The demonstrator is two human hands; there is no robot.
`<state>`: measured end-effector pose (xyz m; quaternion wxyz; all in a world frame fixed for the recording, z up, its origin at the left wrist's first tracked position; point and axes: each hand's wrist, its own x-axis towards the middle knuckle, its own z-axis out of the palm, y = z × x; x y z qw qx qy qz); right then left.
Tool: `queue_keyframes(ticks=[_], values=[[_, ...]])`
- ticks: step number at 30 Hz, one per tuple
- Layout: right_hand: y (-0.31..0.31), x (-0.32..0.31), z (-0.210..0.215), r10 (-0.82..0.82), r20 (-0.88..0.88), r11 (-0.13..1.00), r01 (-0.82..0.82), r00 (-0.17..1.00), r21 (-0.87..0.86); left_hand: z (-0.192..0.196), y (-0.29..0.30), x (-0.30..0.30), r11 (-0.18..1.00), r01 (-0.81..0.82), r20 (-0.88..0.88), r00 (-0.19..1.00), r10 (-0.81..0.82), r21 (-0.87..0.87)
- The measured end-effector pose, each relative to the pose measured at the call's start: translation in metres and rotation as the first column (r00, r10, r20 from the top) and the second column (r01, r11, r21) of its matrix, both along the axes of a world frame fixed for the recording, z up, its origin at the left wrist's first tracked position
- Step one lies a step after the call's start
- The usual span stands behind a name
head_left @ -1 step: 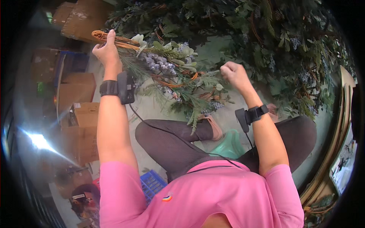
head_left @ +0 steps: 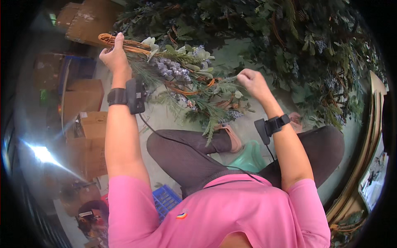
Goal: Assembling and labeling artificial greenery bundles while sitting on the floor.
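My left hand (head_left: 115,58) is closed around the orange-brown vine end (head_left: 132,46) of an artificial greenery garland, thumb up. The garland hangs to the right over my legs, with blue-grey berry clusters (head_left: 171,69), pale leaves (head_left: 151,46) and pine needles. My right hand (head_left: 253,82) is closed at the garland's right side. Its fingertips pinch the end of a thin green pine sprig (head_left: 227,85), which stretches between the garland and the fingers. Lower down, leafy sprays (head_left: 213,113) dangle beside my knee.
A large heap of similar greenery (head_left: 297,45) spreads along the far side and right. Cardboard boxes (head_left: 84,97) stand at the left. A blue plastic crate (head_left: 166,199) is by my left side, and a green plastic stool (head_left: 250,157) lies between my legs. Flattened cardboard (head_left: 374,111) leans at right.
My right hand has shifted slightly left and down, with the sprig at its fingertips. My left hand has moved a touch left, still holding the vine end.
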<state>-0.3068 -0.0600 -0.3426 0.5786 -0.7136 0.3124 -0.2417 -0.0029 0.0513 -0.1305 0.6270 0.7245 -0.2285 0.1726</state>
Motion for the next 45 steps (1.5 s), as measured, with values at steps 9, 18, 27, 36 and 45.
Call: queue_keyframes(ticks=[9,18,27,36,45], values=[[0.027,0.011,-0.003,0.295,-0.028,0.937,-0.283,0.955,0.203,-0.001,0.011,-0.035,0.965,0.186,-0.133,0.968,-0.212,-0.184],[0.021,0.025,0.016,-0.210,0.295,0.503,-0.155,0.932,0.850,0.000,0.007,-0.026,0.912,0.339,-0.314,0.861,-0.400,-0.232],[0.001,-0.013,-0.018,-0.302,0.279,0.524,-0.086,0.912,0.848,-0.022,0.027,-0.014,0.978,0.165,-0.291,0.936,-0.196,-0.126],[0.000,-0.034,-0.029,-0.273,0.063,0.580,0.112,0.960,0.807,0.039,0.154,0.055,0.866,-0.427,-0.243,0.897,0.369,-0.261],[0.009,-0.027,-0.028,-0.111,-0.133,0.732,0.172,0.985,0.659,0.090,0.186,0.119,0.892,-0.423,-0.013,0.904,0.427,-0.159]])
